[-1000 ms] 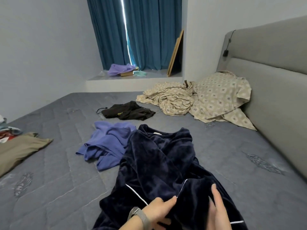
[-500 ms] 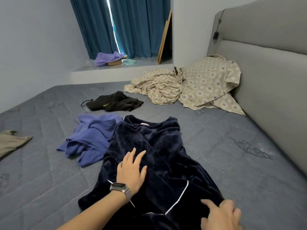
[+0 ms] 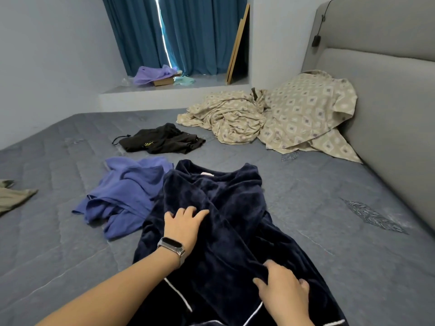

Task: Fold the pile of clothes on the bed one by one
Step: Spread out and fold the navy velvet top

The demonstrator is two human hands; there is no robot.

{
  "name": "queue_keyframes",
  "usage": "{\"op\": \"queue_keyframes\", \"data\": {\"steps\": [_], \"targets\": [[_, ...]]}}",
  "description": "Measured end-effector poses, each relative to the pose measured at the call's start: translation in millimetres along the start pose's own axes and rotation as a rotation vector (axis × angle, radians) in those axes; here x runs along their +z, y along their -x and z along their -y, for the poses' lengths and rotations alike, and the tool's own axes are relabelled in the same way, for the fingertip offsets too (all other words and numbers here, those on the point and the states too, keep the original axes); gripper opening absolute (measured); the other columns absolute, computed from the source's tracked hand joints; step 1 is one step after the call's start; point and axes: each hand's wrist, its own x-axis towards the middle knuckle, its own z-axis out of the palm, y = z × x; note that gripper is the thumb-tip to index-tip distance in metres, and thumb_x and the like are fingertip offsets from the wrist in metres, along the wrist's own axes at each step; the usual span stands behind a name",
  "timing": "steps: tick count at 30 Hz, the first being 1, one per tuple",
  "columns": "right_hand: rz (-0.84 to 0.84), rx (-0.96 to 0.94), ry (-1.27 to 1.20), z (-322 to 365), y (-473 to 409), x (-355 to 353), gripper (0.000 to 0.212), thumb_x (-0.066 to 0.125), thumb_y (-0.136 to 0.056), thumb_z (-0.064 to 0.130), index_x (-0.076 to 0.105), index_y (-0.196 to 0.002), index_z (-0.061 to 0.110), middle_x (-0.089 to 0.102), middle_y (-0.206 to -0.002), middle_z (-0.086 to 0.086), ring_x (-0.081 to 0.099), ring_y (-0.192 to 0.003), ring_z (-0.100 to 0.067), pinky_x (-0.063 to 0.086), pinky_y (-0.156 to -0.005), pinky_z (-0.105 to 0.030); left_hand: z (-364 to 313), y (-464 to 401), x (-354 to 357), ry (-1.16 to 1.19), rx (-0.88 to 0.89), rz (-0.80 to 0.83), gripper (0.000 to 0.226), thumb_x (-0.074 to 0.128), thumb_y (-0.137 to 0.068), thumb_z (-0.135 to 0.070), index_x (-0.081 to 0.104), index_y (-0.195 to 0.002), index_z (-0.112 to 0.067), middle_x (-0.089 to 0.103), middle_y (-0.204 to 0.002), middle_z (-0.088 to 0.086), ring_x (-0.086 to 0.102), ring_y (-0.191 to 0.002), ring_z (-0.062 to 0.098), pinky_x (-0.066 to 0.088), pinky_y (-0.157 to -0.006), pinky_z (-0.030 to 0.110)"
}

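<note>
A dark navy velvet garment (image 3: 223, 196) with white piping lies spread on the grey mattress (image 3: 329, 231), collar away from me. My left hand (image 3: 183, 224), with a watch on its wrist, rests on the garment's left half with fingers apart and slightly curled against a fold. Near the bottom edge my right hand (image 3: 284, 292) pinches a ridge of the same garment. A crumpled blue garment (image 3: 127, 191) lies just left of it, partly under its edge. Beyond both sits a black garment (image 3: 162, 140).
A rumpled beige patterned sheet (image 3: 294, 114) is heaped against the grey padded headboard (image 3: 388, 102) at the right. An olive garment (image 3: 11, 198) lies at the far left edge. A window ledge (image 3: 164, 90) with purple cloth and teal curtains lies beyond the bed.
My left hand has moved up from the hem onto the garment's middle and now curls at a fold. My right hand has come in from the lower edge and closed on the fabric.
</note>
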Motion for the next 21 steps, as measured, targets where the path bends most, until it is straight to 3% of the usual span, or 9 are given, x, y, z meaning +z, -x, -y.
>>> {"op": "queue_keyframes", "data": {"steps": [2, 4, 8, 10, 12, 14, 16, 18, 21], "targets": [[-0.119, -0.027, -0.116, -3.3, 0.5, -13.3, 0.029, 0.050, -0.093, 0.048, 0.040, -0.120, 0.043, 0.056, -0.111, 0.018, 0.056, -0.112, -0.006, 0.038, -0.097, -0.032, -6.9, -18.0, 6.1, 0.029, 0.039, -0.002, 0.069, 0.055, -0.093, -0.012, 0.027, -0.144, -0.048, 0.037, -0.147, 0.006, 0.051, -0.116, 0.026, 0.043, -0.085, 0.043], [-0.177, -0.039, -0.160, -11.3, 0.6, -21.2, 0.038, 0.051, -0.093, 0.048, 0.031, -0.125, 0.047, 0.052, -0.112, 0.017, 0.056, -0.111, -0.007, 0.041, -0.094, -0.032, -17.7, -32.0, 7.0, 0.084, 0.057, 0.063, 0.065, 0.043, -0.100, -0.017, 0.011, -0.147, -0.050, 0.017, -0.156, 0.007, 0.044, -0.123, 0.028, 0.042, -0.091, 0.041], [0.106, 0.198, 0.112, -27.9, -6.7, -9.6, 0.086, 0.060, -0.087, 0.051, 0.003, -0.150, 0.035, 0.027, -0.145, -0.001, 0.030, -0.134, -0.020, 0.027, -0.110, -0.038, -31.5, -38.1, 29.1, 0.247, 0.008, 0.414, 0.050, 0.021, -0.104, -0.035, 0.003, -0.147, -0.050, 0.006, -0.161, 0.005, 0.012, -0.146, 0.031, 0.019, -0.114, 0.052], [0.081, 0.125, 0.169, -16.9, -7.9, -3.6, 0.091, 0.066, -0.082, 0.045, 0.007, -0.150, 0.034, 0.017, -0.151, -0.003, 0.021, -0.138, -0.023, 0.020, -0.112, -0.044, -33.4, -34.1, 40.7, 0.280, -0.009, 0.464, 0.049, 0.012, -0.101, -0.047, -0.004, -0.148, -0.048, -0.002, -0.161, 0.002, -0.002, -0.148, 0.027, 0.003, -0.118, 0.053], [-0.153, -0.106, 0.127, -9.4, -10.6, 6.6, 0.086, 0.071, -0.071, 0.048, 0.028, -0.145, 0.036, 0.031, -0.151, -0.004, 0.031, -0.137, -0.026, 0.020, -0.108, -0.052, -34.6, -25.6, 44.7, 0.278, -0.017, 0.430, 0.065, -0.001, -0.088, -0.068, -0.008, -0.149, -0.044, -0.008, -0.161, 0.000, -0.009, -0.148, 0.024, -0.005, -0.117, 0.051], [-0.041, -0.246, 0.133, -6.4, -12.1, 16.7, 0.074, 0.043, -0.078, 0.061, 0.028, -0.147, 0.039, 0.028, -0.156, 0.000, 0.021, -0.145, -0.027, 0.002, -0.111, -0.052, -38.7, -9.6, 44.5, 0.224, 0.019, 0.393, 0.091, -0.015, -0.068, -0.076, -0.012, -0.150, -0.035, -0.014, -0.160, 0.000, -0.013, -0.147, 0.021, -0.009, -0.117, 0.049], [0.220, -0.217, 0.208, -7.6, -12.5, 33.3, 0.082, 0.008, -0.077, 0.068, 0.000, -0.152, 0.037, -0.003, -0.162, 0.004, -0.010, -0.148, -0.023, -0.030, -0.104, -0.049, -43.4, 14.2, 39.4, 0.160, 0.086, 0.369, 0.102, -0.021, -0.063, -0.075, -0.012, -0.151, -0.024, -0.019, -0.156, -0.002, -0.014, -0.147, 0.019, -0.009, -0.117, 0.046], [0.334, -0.191, 0.273, -11.8, -13.4, 39.3, 0.083, 0.006, -0.077, 0.070, -0.009, -0.151, 0.036, -0.015, -0.161, 0.004, -0.020, -0.146, -0.021, -0.037, -0.097, -0.046, -42.7, 43.3, 37.7, 0.113, 0.147, 0.297, 0.103, -0.021, -0.070, -0.074, 0.001, -0.152, -0.015, -0.010, -0.154, 0.003, -0.004, -0.147, 0.018, -0.003, -0.119, 0.043], [0.166, -0.150, 0.200, -11.4, -11.9, 22.4, 0.066, 0.046, -0.090, 0.055, 0.017, -0.149, 0.043, 0.007, -0.161, 0.009, -0.002, -0.148, -0.017, -0.006, -0.116, -0.050, -32.7, 95.5, 34.4, 0.140, 0.202, 0.264, 0.075, 0.018, -0.094, -0.063, 0.053, -0.135, -0.011, 0.052, -0.140, 0.010, 0.044, -0.133, 0.021, 0.011, -0.114, 0.039]]}}
